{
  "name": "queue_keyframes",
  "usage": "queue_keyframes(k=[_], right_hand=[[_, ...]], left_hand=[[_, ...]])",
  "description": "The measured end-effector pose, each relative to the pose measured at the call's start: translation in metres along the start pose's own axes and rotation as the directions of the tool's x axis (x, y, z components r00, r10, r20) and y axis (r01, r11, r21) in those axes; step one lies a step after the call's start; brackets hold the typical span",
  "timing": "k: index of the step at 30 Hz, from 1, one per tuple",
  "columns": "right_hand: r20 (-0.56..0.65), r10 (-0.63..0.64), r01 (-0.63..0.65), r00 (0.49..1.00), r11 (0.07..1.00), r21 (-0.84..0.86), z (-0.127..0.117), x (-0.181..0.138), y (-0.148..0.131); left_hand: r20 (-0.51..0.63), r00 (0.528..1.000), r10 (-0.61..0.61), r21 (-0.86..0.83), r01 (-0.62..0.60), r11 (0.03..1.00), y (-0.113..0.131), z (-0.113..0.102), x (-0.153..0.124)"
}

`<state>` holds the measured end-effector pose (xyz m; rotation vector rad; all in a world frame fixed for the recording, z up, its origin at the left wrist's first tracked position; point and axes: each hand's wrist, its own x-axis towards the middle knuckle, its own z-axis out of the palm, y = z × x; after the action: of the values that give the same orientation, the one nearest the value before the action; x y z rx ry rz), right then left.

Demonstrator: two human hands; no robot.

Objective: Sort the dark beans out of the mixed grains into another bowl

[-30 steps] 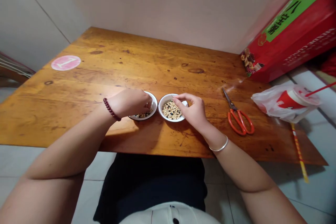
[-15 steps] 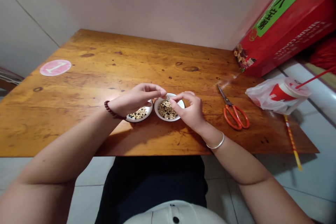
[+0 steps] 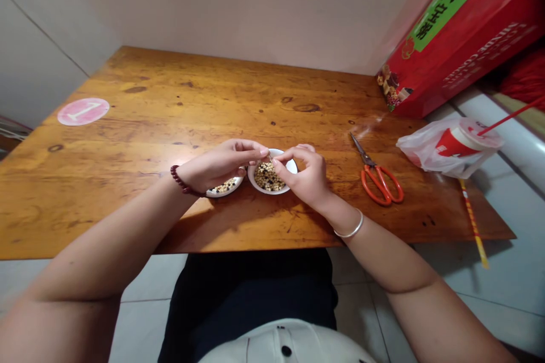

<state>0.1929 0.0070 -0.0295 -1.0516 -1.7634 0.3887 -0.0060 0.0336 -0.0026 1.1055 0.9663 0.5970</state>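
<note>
Two small white bowls stand side by side near the front edge of a wooden table. The right bowl is full of pale and dark beans. The left bowl holds fewer beans and is largely covered by my left hand. That hand reaches rightward, its thumb and fingers pinched together over the right bowl's near rim. My right hand hovers over the same bowl, fingertips pinched close to the left hand's. What either pinch holds is too small to see.
Orange-handled scissors lie right of the bowls. A plastic bag with a red cup and straw lies at the table's right end, under a red box. A pink round sticker marks the far left.
My left hand rose out of the left bowl and moved right to the right bowl, pinched. The right hand shifted slightly left to meet it. The camera view drifted.
</note>
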Motion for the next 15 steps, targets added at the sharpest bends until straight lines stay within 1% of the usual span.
queue_keyframes(k=[5,9,11,15], right_hand=[[0.001,0.014,-0.014,1.0,1.0,-0.006,0.0006,-0.0004,0.0003],[-0.004,0.018,-0.018,1.0,1.0,-0.006,0.0011,-0.0008,0.0002],[-0.002,0.025,-0.025,1.0,1.0,-0.017,0.0011,-0.0007,0.0],[0.024,0.068,-0.068,0.997,0.998,-0.003,0.0009,0.0007,0.0011]], left_hand=[[-0.007,1.0,-0.004,-0.012,0.004,1.0,0.0007,0.001,-0.0006],[-0.021,1.0,0.002,0.023,-0.002,1.0,0.0019,0.0027,-0.0022],[-0.023,0.999,0.045,0.071,-0.044,0.997,0.002,0.0037,-0.0032],[-0.024,0.98,0.196,0.195,-0.187,0.963,-0.0001,0.005,-0.0028]])
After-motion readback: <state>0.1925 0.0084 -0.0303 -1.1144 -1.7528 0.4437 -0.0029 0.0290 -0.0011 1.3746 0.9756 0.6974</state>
